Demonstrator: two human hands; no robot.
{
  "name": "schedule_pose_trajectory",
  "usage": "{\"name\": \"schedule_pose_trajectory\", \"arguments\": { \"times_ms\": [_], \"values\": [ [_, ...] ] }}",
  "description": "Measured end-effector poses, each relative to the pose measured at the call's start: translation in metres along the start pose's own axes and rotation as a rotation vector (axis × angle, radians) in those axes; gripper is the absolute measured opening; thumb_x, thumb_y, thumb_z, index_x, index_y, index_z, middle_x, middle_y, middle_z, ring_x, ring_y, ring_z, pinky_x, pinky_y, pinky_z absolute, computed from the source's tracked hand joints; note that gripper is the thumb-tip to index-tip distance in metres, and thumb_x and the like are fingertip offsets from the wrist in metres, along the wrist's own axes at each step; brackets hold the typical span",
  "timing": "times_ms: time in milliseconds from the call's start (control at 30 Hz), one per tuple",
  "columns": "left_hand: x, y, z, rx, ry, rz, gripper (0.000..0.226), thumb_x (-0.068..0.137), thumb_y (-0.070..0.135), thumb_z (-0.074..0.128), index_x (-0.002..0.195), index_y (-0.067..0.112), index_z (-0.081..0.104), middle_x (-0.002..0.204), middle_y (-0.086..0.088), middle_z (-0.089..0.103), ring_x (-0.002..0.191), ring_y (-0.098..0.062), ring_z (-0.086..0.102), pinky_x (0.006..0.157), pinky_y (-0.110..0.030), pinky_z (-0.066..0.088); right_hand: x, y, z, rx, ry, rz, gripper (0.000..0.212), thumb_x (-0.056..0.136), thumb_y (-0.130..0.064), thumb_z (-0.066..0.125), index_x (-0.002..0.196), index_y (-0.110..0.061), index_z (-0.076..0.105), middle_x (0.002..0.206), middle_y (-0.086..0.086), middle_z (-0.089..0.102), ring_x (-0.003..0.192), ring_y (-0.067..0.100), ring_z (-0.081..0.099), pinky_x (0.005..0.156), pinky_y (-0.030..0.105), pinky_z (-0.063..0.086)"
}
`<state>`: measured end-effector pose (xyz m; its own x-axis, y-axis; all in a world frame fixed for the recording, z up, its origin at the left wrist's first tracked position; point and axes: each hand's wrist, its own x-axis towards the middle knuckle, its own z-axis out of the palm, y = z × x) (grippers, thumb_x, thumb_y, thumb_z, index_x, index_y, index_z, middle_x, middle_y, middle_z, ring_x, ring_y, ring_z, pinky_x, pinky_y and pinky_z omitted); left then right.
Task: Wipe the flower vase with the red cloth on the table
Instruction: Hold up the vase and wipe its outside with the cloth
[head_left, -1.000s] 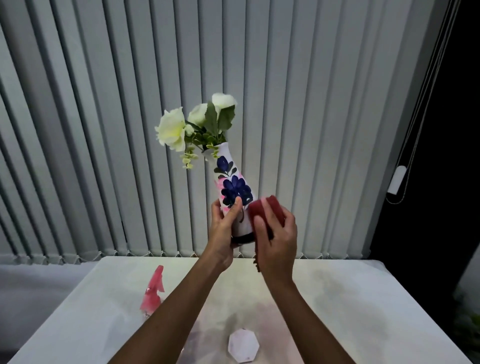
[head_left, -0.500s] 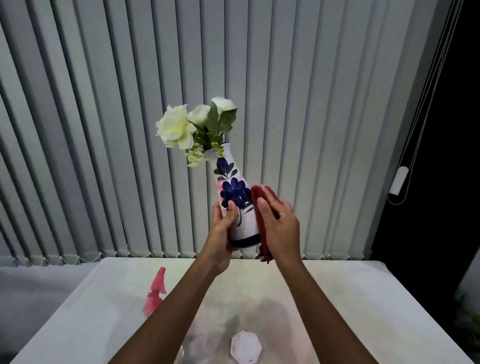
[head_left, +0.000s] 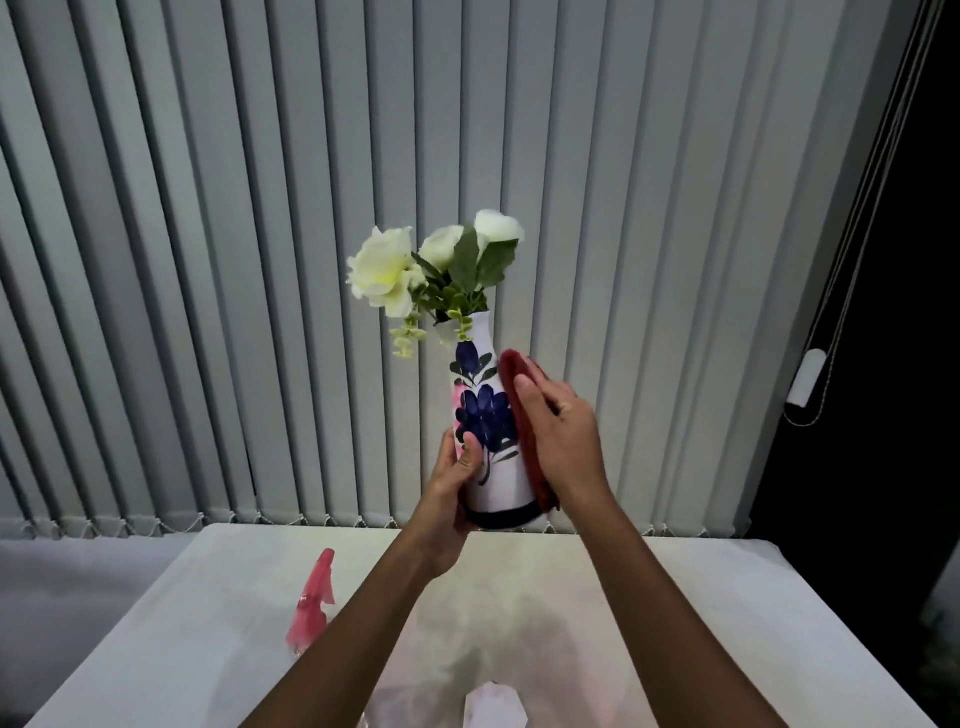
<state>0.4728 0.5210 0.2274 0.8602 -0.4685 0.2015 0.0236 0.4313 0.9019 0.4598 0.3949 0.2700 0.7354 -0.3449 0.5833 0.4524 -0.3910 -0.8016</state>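
Vase (head_left: 491, 467) held up above the table (head_left: 675, 623), cloth (head_left: 522, 415) on its side.
Left hand (head_left: 449, 499) grips the base; right hand (head_left: 563, 441) presses the cloth flat against it.

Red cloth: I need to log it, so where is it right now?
In the head view, the red cloth is pressed by the right hand against the right side of the flower vase, held above the table.
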Motion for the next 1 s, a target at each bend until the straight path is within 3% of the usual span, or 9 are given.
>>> {"name": "schedule_pose_trajectory", "arguments": {
  "times_ms": [133, 267, 333, 467, 567, 733, 800, 900, 1000],
  "values": [
    [-0.001, 0.007, -0.001, 0.025, -0.006, 0.037, 0.08, 0.052, 0.076, 0.071, 0.12, 0.039, 0.054, 0.122, 0.009, 0.068, 0.11, -0.017, 0.067, 0.081, -0.044, 0.058, -0.014, 0.013, -0.003, 0.082, -0.013, 0.138, 0.037, 0.094, -0.046, 0.05, 0.123, -0.028, 0.065, 0.116, 0.001, 0.069, 0.095, 0.011, 0.069, 0.081, 0.028, 0.057],
    [0.0, 0.012, -0.006, 0.096, -0.056, 0.005, 0.078, 0.06, 0.069, 0.069, 0.129, 0.038, 0.049, 0.131, 0.004, 0.063, 0.116, -0.025, 0.063, 0.089, -0.056, 0.054, -0.03, 0.017, 0.005, -0.18, 0.158, -0.334, 0.041, 0.093, -0.046, 0.047, 0.132, -0.032, 0.051, 0.13, -0.005, 0.053, 0.115, 0.012, 0.056, 0.096, 0.025, 0.047],
    [-0.002, 0.008, -0.007, 0.088, -0.086, -0.011, 0.088, 0.055, 0.071, 0.073, 0.132, 0.037, 0.048, 0.13, 0.004, 0.064, 0.116, -0.024, 0.063, 0.092, -0.052, 0.053, -0.019, 0.0, 0.007, -0.269, 0.185, -0.399, 0.042, 0.094, -0.044, 0.048, 0.134, -0.03, 0.049, 0.129, -0.001, 0.054, 0.113, 0.013, 0.054, 0.094, 0.022, 0.045],
    [-0.009, 0.004, -0.004, 0.034, -0.111, -0.027, 0.1, 0.042, 0.072, 0.08, 0.129, 0.032, 0.051, 0.116, 0.008, 0.071, 0.106, -0.013, 0.068, 0.081, -0.031, 0.058, 0.003, -0.023, 0.003, -0.056, 0.058, -0.053, 0.038, 0.096, -0.042, 0.047, 0.13, -0.027, 0.058, 0.123, -0.002, 0.063, 0.106, 0.013, 0.062, 0.093, 0.031, 0.053],
    [-0.01, 0.004, -0.005, -0.03, -0.091, -0.001, 0.098, 0.043, 0.07, 0.08, 0.128, 0.028, 0.053, 0.116, 0.007, 0.072, 0.105, -0.012, 0.068, 0.079, -0.028, 0.057, -0.008, -0.019, -0.004, 0.073, -0.036, 0.16, 0.037, 0.097, -0.044, 0.046, 0.111, -0.022, 0.071, 0.098, 0.002, 0.074, 0.087, 0.018, 0.071, 0.076, 0.034, 0.059],
    [-0.008, 0.007, -0.016, -0.047, -0.077, -0.068, 0.108, 0.043, 0.071, 0.081, 0.134, 0.024, 0.046, 0.132, -0.003, 0.063, 0.115, -0.023, 0.062, 0.09, -0.045, 0.054, -0.036, -0.006, 0.003, -0.152, 0.117, -0.207, 0.041, 0.095, -0.042, 0.047, 0.131, -0.023, 0.057, 0.127, -0.009, 0.053, 0.112, 0.007, 0.056, 0.094, 0.017, 0.048],
    [-0.008, 0.005, -0.016, -0.058, -0.122, -0.096, 0.106, 0.046, 0.066, 0.082, 0.136, 0.023, 0.045, 0.132, -0.004, 0.063, 0.115, -0.024, 0.062, 0.091, -0.046, 0.053, -0.026, -0.017, 0.006, -0.233, 0.158, -0.33, 0.044, 0.095, -0.042, 0.045, 0.134, -0.023, 0.053, 0.129, -0.007, 0.052, 0.113, 0.009, 0.054, 0.096, 0.019, 0.046],
    [-0.011, 0.001, -0.01, -0.052, -0.171, -0.079, 0.099, 0.044, 0.059, 0.087, 0.13, 0.03, 0.049, 0.119, 0.002, 0.069, 0.106, -0.02, 0.066, 0.086, -0.039, 0.057, -0.007, -0.033, 0.002, -0.186, 0.152, -0.171, 0.042, 0.096, -0.042, 0.045, 0.132, -0.025, 0.054, 0.125, 0.0, 0.059, 0.106, 0.012, 0.058, 0.092, 0.026, 0.049],
    [-0.01, -0.003, -0.003, -0.035, -0.142, -0.038, 0.099, 0.035, 0.049, 0.094, 0.123, 0.031, 0.052, 0.107, 0.004, 0.073, 0.092, -0.016, 0.07, 0.075, -0.029, 0.057, -0.004, -0.034, -0.007, 0.058, 0.075, 0.108, 0.034, 0.097, -0.043, 0.046, 0.105, -0.021, 0.071, 0.092, 0.002, 0.072, 0.081, 0.016, 0.069, 0.069, 0.025, 0.056]
  ]
}}
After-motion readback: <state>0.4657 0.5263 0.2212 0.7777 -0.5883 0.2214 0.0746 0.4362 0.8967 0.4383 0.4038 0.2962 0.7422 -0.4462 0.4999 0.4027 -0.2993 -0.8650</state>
